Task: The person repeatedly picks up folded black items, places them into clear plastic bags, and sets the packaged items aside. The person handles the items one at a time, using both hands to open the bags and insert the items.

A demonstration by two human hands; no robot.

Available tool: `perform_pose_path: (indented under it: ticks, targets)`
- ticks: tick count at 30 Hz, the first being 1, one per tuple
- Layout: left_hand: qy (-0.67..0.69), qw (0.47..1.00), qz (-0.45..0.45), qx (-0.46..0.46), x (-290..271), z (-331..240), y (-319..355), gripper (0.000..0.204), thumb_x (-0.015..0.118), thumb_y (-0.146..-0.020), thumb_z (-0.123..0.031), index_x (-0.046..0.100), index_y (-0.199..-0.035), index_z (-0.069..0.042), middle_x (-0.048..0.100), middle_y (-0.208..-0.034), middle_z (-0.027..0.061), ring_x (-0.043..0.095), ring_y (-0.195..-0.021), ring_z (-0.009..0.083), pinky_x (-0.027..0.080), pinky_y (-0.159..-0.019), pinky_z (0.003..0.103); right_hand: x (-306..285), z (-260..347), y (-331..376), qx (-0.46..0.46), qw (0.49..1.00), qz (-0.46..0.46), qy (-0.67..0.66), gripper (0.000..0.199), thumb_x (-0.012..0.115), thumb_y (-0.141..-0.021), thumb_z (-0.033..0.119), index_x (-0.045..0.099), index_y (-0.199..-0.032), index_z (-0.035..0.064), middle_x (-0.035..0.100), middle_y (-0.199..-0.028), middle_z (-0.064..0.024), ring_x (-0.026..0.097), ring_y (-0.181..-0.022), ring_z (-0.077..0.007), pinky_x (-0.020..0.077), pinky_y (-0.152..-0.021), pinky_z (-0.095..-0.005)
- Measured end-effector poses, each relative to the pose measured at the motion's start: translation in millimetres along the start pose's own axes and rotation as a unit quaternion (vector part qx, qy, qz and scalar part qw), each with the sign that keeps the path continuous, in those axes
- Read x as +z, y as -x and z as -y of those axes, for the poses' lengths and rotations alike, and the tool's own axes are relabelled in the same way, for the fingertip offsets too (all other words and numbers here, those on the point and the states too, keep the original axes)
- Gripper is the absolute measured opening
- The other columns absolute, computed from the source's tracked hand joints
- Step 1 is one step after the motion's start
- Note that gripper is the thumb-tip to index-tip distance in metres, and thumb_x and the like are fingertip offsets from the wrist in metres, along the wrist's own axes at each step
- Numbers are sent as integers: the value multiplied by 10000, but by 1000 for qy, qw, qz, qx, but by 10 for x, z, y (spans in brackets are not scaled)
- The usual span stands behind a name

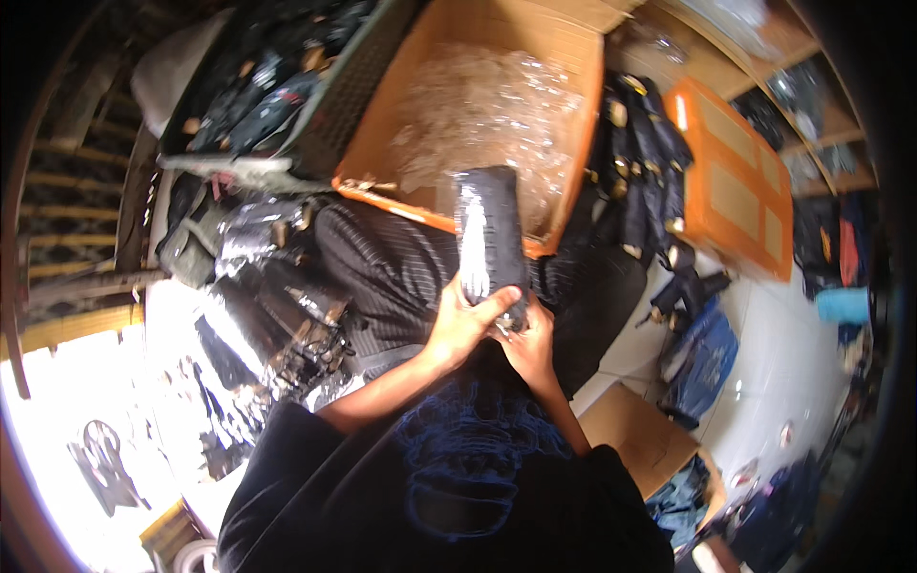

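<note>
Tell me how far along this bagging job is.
Done: clear plastic-wrapped pieces already lie in the open cardboard box. In hand: the left hand and right hand both grip the lower end of a dark folded item in a clear bag, held above the lap. Left: a heap of dark items beside the box.

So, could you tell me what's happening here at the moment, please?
A seated person holds a black item in a clear plastic sleeve upright over their lap, both hands gripping its lower end: the left hand wraps the side, the right hand works at the bottom. Just beyond is an open cardboard box filled with clear plastic bags. More wrapped black items lie piled to the person's left.
</note>
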State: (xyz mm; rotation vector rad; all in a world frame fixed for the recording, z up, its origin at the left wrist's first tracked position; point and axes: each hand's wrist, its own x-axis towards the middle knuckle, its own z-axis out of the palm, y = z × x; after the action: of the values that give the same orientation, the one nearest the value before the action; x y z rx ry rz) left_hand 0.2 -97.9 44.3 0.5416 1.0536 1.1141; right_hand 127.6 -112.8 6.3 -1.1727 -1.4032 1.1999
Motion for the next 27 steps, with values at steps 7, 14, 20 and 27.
perform_pose_path:
  ticks: [7, 14, 20, 27]
  targets:
    - [-26, 998, -59, 25, -294, -301, 91, 559, 809, -776, -146, 516, -1215, 38, 646, -1037, 72, 604, -948, 137, 499, -868, 296, 248, -35, -82, -42, 995, 70, 58, 335, 824, -730, 87, 616, -972, -15, 656, -817, -102, 645, -709, -201, 503, -633, -322]
    - [-217, 924, -301, 94, -1447, -630, 451, 761, 762, -809, -198, 329, -1391, 32, 624, -1042, 186, 662, -693, 178, 539, -528, 273, 268, -55, -284, -14, 983, 177, 56, 210, 681, -849, -25, 604, -1044, -9, 569, -857, -41, 544, -700, -74, 460, -639, -212]
    - [-306, 820, -472, 104, -2054, -698, 468, 725, 652, -895, -335, 242, -1416, -42, 671, -904, 238, 686, -701, 289, 542, -634, 376, 258, -37, -396, -15, 980, 185, 72, 153, 664, -879, 26, 618, -1023, 11, 588, -815, -57, 566, -671, -105, 463, -583, -241]
    - [-561, 725, -399, 23, -2204, -667, 245, 730, 644, -872, -402, 284, -1368, -7, 635, -813, 351, 642, -789, 511, 523, -730, 534, 214, -57, -384, -23, 981, 171, 89, 119, 649, -890, 33, 620, -1000, -3, 599, -820, -76, 582, -640, -131, 469, -571, -251]
